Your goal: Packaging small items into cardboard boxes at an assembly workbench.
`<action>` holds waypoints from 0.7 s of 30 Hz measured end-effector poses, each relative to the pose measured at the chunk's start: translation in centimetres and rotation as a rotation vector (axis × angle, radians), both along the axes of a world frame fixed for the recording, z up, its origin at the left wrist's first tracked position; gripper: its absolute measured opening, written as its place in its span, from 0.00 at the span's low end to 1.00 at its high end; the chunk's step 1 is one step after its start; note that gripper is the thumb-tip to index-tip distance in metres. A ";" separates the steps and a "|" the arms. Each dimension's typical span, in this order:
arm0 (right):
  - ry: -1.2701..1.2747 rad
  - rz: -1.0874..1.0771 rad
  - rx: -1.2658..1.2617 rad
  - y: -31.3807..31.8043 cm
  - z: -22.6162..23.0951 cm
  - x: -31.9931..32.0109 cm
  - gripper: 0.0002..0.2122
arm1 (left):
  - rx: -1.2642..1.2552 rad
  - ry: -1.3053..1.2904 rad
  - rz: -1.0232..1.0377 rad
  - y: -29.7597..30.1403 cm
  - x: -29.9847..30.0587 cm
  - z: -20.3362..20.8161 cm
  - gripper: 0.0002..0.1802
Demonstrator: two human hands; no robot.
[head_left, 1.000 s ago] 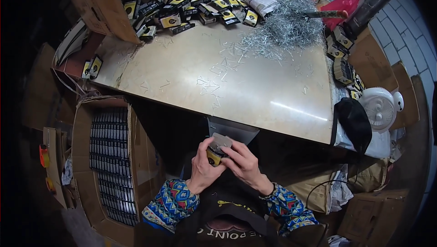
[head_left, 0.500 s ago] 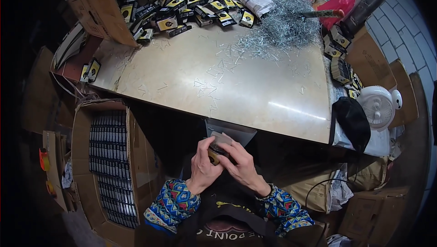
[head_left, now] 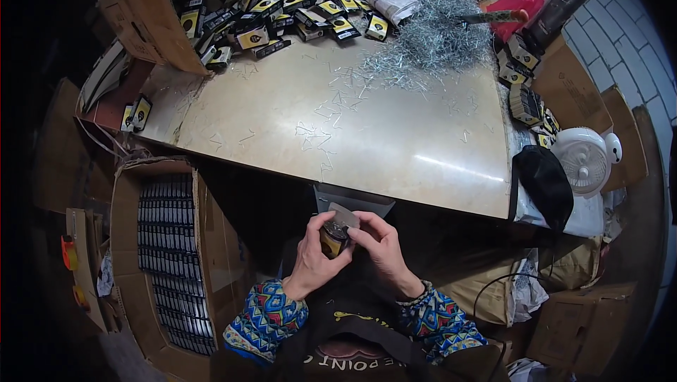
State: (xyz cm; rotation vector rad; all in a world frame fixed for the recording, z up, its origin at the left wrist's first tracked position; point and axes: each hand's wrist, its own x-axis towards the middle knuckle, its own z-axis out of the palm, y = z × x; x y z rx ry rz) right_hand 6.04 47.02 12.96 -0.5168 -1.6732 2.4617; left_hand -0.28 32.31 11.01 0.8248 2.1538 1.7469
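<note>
Below the table's near edge, my left hand (head_left: 310, 261) is closed around a small black-and-yellow cardboard box (head_left: 331, 242). Its grey flap (head_left: 343, 214) stands raised at the top. Something dark with shiny bits shows in the box's mouth, too small to make out. My right hand (head_left: 383, 249) pinches the flap side of the box with thumb and fingers. Just beyond my hands, a grey metal chute (head_left: 367, 204) juts out under the table edge.
Across the table (head_left: 254, 118) lie scattered metal pins and a large pin heap (head_left: 444, 37). Many similar boxes (head_left: 282, 12) are piled behind. A carton (head_left: 116, 255) with rows of packed boxes stands at left. At right are a white fan (head_left: 582, 163) and a black cloth bag (head_left: 541, 185).
My right hand has shifted slightly right and its fingers have moved off the box's front. More of the box's mouth and yellow face now shows. My left hand keeps its hold.
</note>
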 end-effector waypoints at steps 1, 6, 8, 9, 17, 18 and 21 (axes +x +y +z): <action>-0.049 0.002 -0.014 0.0 -0.2 0.0 0.14 | -0.051 0.172 -0.022 -0.1 -0.3 0.2 0.40; 0.028 -0.088 0.371 -1.0 -0.7 -0.1 0.08 | -0.232 0.455 0.016 0.1 -0.2 0.6 0.43; 0.164 -0.137 0.552 -1.3 -0.5 -0.2 0.07 | -0.322 0.232 0.213 0.0 0.2 -0.2 0.43; 0.252 -0.104 0.722 -1.2 -0.3 -0.1 0.07 | -0.323 0.235 0.227 0.1 -0.2 0.9 0.45; 0.115 -0.098 0.368 -0.5 0.9 -1.0 0.05 | -0.375 0.336 0.235 0.7 -0.3 2.2 0.41; 0.165 -0.001 0.639 -0.4 0.9 -1.1 0.05 | -0.376 0.335 0.238 0.7 -0.3 2.1 0.41; 0.124 -0.031 0.622 -0.7 1.1 -1.0 0.07 | -0.409 0.361 0.201 0.5 -0.2 1.9 0.37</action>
